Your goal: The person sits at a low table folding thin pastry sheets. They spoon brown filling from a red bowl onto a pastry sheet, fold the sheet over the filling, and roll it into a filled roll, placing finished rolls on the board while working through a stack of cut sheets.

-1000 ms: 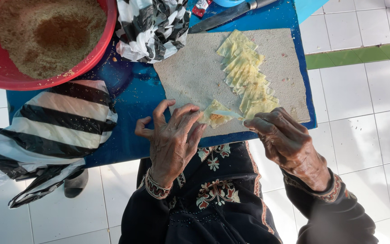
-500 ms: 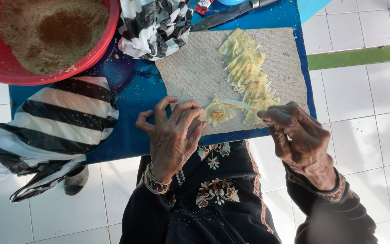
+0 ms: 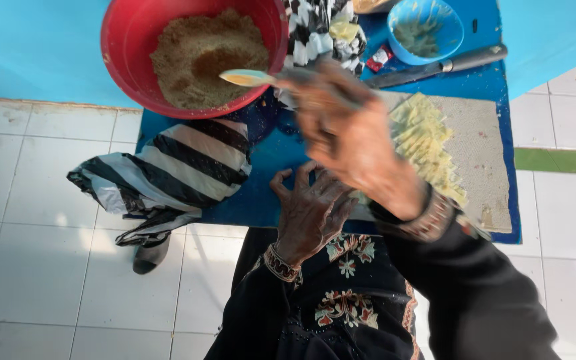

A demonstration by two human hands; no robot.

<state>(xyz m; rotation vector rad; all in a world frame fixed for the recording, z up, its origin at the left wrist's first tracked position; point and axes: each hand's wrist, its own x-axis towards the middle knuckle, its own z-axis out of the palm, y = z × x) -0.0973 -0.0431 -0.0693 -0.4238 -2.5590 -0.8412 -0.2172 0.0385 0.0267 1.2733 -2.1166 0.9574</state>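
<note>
Setting: white floor tiles (image 3: 48, 267) lay under a low blue counter (image 3: 261, 167), with a turquoise wall (image 3: 28, 47) behind it and a green tile strip (image 3: 561, 161) off to my right.
Right hand: my right hand (image 3: 348, 133) was raised above the counter and blurred, its fingers closed round the handle of a spoon (image 3: 251, 79).
Spoon: its pale bowl sat over the near rim of the red bowl (image 3: 125, 47), carrying a little yellowish filling.
Red bowl: it stood at the far left of the counter, holding brown crumbly filling (image 3: 201, 57) with a hollow scooped in the middle.
Left hand: my left hand (image 3: 311, 210) rested on the near edge of the counter, fingers spread and bent; whether it pinned anything down I could not tell.
Board: a grey board (image 3: 481, 147) lay on the right side of the counter, with pale yellow wrapper strips (image 3: 428, 140) laid along it, just beside my right wrist.
Striped bag: a black-and-white striped plastic bag (image 3: 181, 167) hung over the counter's left edge, near my left hand.
Far side: a small blue bowl (image 3: 428, 27) with a smear of paste stood at the back, a dark-handled knife (image 3: 441, 67) lying just in front of it.
Sleeves: I wore black embroidered cloth (image 3: 348, 307) and bracelets on both wrists.
</note>
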